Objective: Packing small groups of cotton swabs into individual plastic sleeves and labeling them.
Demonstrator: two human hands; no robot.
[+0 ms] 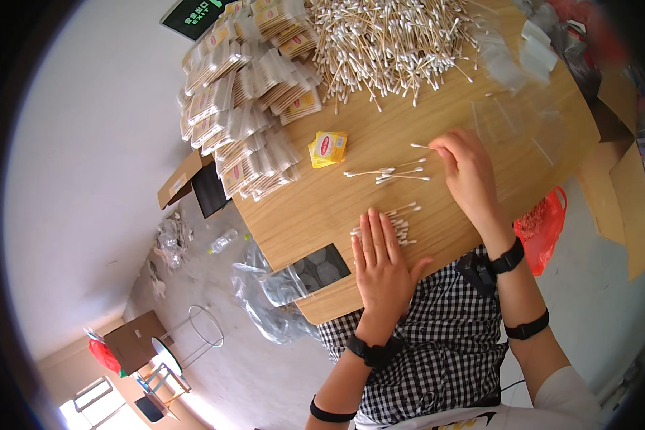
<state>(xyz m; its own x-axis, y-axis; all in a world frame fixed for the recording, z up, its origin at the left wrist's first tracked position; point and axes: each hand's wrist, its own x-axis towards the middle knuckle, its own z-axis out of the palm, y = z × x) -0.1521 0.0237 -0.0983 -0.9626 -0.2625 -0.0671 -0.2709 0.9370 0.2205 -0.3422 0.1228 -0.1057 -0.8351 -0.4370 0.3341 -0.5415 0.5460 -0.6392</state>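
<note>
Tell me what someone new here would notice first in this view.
Probably the big swab heap at the far side of the table, with stacked packets piled to its left. Next, perhaps, the left hand lying flat over a small swab bunch, while the right hand pinches a single swab. The red bag past the table's right edge also stands out.

Two hands [471,174], one big swab heap [394,46], one yellow card stack [330,147].
</note>
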